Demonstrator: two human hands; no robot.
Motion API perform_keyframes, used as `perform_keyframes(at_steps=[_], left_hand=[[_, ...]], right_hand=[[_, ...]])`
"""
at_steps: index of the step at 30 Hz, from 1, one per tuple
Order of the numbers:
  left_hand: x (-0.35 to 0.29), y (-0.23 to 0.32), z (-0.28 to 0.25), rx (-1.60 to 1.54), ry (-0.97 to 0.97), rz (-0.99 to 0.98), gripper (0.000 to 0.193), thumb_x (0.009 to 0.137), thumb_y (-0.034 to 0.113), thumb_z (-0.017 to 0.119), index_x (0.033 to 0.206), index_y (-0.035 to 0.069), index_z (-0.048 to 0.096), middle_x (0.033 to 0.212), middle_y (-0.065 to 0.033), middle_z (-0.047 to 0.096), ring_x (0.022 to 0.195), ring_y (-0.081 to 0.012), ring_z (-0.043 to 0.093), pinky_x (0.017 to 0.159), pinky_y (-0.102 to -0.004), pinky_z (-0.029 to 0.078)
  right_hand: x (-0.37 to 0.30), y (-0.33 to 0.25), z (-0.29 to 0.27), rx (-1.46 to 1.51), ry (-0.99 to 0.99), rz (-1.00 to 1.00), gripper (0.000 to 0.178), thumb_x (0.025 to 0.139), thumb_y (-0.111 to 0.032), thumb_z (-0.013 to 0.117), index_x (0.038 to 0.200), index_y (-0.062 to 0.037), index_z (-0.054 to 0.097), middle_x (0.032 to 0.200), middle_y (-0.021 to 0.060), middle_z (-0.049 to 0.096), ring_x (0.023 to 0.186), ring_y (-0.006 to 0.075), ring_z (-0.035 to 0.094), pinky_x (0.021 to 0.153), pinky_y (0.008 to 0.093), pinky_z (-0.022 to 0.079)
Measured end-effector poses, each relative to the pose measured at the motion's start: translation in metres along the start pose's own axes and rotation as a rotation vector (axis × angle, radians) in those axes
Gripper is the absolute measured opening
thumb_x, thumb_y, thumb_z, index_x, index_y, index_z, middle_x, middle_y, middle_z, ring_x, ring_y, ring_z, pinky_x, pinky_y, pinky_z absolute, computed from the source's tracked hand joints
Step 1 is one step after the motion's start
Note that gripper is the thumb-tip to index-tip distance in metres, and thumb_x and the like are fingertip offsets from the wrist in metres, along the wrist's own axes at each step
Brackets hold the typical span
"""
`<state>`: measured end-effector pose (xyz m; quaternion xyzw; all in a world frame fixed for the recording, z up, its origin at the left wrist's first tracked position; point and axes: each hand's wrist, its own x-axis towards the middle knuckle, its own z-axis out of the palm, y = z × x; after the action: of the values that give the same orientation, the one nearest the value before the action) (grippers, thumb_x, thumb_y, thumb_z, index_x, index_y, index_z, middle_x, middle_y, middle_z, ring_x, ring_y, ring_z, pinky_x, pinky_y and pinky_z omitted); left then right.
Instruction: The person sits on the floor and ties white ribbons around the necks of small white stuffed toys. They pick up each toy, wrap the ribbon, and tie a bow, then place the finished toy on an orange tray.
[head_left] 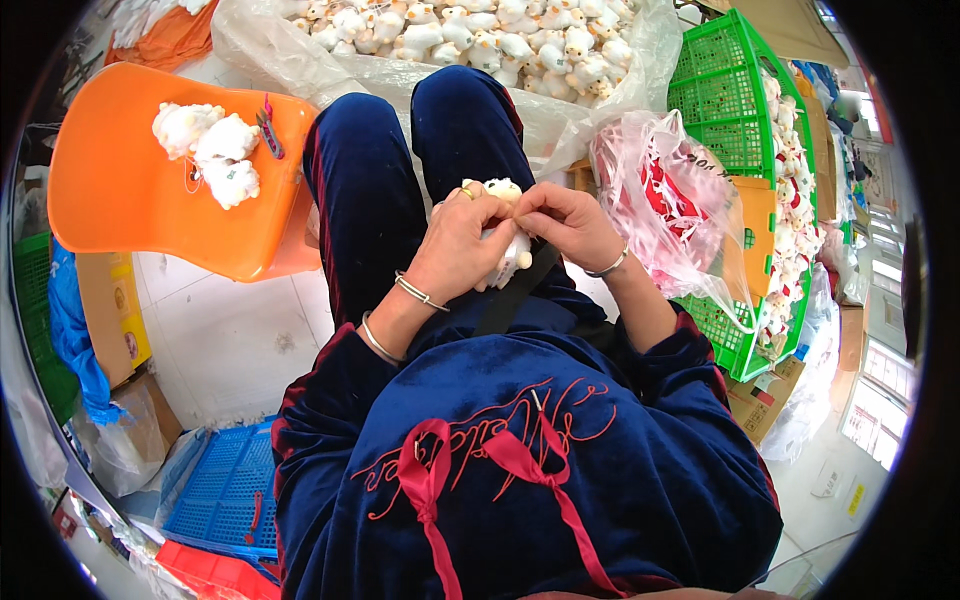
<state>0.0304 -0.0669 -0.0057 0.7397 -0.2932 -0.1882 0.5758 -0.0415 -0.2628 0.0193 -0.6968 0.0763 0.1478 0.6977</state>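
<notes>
A small white plush toy (517, 258) is held over my lap, its head pointing away from me and its body partly covered by my fingers. My left hand (462, 238) is closed around its side, with thumb and forefinger pinched at the neck. Close against it, my right hand (574, 226) pinches at the same spot with bent fingers. Whatever lies between those right fingertips is too small to make out.
On an orange chair (110, 180) at left lie several white plush toys (228, 160) and small thread snips (269, 133). Ahead is a large plastic bag (390, 82) full of plush toys. At right stand a clear bag with red ribbons (668, 200) and a green crate (725, 85).
</notes>
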Motion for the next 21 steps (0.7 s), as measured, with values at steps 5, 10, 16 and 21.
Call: perform_keyframes(at_steps=[5, 10, 16, 21], left_hand=[[0.001, -0.001, -0.002, -0.042, -0.045, -0.023, 0.011, 0.089, 0.014, 0.067, 0.088, 0.003, 0.072, 0.086, -0.0130, 0.062, 0.084, -0.0314, 0.059, 0.075, -0.0418, 0.048], [0.003, 0.001, -0.005, -0.055, -0.079, -0.023, 0.013, 0.089, 0.014, 0.067, 0.089, 0.002, 0.071, 0.086, -0.0143, 0.062, 0.085, -0.0321, 0.059, 0.077, -0.0426, 0.048], [0.004, 0.002, -0.005, -0.027, -0.097, -0.004, 0.013, 0.089, 0.014, 0.067, 0.090, 0.002, 0.070, 0.086, -0.0140, 0.061, 0.085, -0.0323, 0.058, 0.078, -0.0427, 0.048], [0.004, 0.001, -0.004, -0.008, -0.116, -0.023, 0.012, 0.088, 0.014, 0.068, 0.089, 0.002, 0.069, 0.087, -0.0136, 0.060, 0.087, -0.0323, 0.058, 0.078, -0.0426, 0.048]], right_hand=[[0.002, -0.008, -0.014, -0.218, -0.139, -0.073, 0.006, 0.094, 0.001, 0.067, 0.100, 0.0000, 0.069, 0.096, 0.0003, 0.066, 0.088, 0.0077, 0.059, 0.080, 0.0243, 0.049], [0.002, -0.018, -0.012, -0.279, -0.123, -0.027, 0.005, 0.092, 0.000, 0.068, 0.097, -0.0006, 0.069, 0.092, 0.0000, 0.065, 0.084, 0.0075, 0.058, 0.077, 0.0240, 0.049], [0.002, -0.025, -0.003, -0.463, -0.043, -0.013, 0.008, 0.089, -0.003, 0.070, 0.095, -0.0007, 0.065, 0.083, 0.0016, 0.064, 0.075, 0.0095, 0.060, 0.070, 0.0261, 0.050], [0.002, -0.029, 0.006, -0.631, 0.023, -0.103, 0.011, 0.086, -0.003, 0.070, 0.092, -0.0015, 0.060, 0.082, 0.0124, 0.066, 0.072, 0.0237, 0.065, 0.066, 0.0335, 0.051]])
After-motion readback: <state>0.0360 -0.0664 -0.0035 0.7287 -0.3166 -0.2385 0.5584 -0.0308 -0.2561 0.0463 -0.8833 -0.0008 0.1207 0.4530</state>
